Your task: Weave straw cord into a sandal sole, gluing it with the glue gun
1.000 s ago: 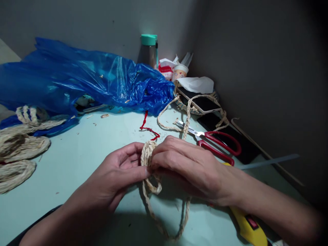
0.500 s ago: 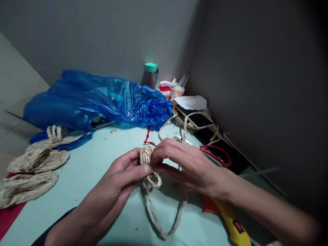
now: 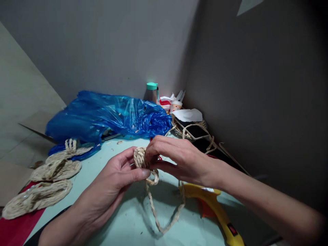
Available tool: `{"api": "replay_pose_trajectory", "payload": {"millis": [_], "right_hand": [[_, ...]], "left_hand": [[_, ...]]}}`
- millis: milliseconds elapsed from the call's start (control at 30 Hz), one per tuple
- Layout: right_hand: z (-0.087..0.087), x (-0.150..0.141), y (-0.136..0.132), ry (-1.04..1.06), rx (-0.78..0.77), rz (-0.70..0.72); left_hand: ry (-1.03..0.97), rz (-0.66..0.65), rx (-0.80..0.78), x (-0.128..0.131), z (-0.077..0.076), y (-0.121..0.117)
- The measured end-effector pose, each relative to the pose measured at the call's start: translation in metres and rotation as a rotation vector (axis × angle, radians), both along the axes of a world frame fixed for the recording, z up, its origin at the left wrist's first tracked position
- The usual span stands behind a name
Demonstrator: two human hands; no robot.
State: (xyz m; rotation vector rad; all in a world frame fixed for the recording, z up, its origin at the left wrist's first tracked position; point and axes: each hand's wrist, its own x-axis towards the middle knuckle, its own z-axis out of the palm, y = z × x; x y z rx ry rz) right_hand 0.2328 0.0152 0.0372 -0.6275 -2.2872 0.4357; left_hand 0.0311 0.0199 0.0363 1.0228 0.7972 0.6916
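A small coil of braided straw rope is held between both hands above a pale green table. My left hand pinches the coil from below with thumb and fingers. From the right, my right hand grips the same coil with its fingers closed. A loose tail of the rope hangs down in a loop onto the table beneath the hands.
A crumpled blue plastic bag lies at the back. Woven straw pieces sit at the left. A yellow glue gun lies under my right wrist. A teal-capped bottle, cups, tissue and more rope crowd the far corner.
The view has tilted up and back, so the table items sit lower and farther away. Both hands stay on the coil, raised slightly. The red scissors are now hidden behind my right hand.
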Motion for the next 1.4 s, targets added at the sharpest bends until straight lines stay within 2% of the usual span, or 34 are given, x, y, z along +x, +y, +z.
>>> {"api": "replay_pose_trajectory", "payload": {"millis": [200,433,633,700,933,1133,1267,1400], "right_hand": [[0.016,-0.01,0.002,-0.009,0.007,0.038],[0.037,-0.022,0.004,-0.123,0.004,0.036],[0.051,-0.034,-0.002,-0.281,-0.083,0.005],[0.048,-0.038,0.0,-0.337,-0.088,-0.008],[0.03,-0.042,0.01,-0.333,-0.006,0.036],[0.019,-0.036,0.01,-0.303,-0.063,0.001],[0.01,-0.035,0.009,-0.242,-0.094,-0.025],[0.002,-0.032,0.004,-0.081,-0.144,-0.089]], "left_hand": [[0.011,0.059,0.052,-0.005,0.008,-0.003],[-0.011,0.158,0.109,-0.007,0.015,-0.01],[-0.198,0.207,0.109,-0.002,0.007,-0.014],[-0.205,0.229,0.108,-0.002,0.002,-0.014],[-0.216,0.304,0.103,-0.001,-0.009,-0.014],[-0.177,0.355,0.115,0.004,-0.023,-0.014],[-0.128,0.398,0.13,0.004,-0.034,-0.012],[-0.089,0.431,0.109,0.003,-0.038,-0.011]]}}
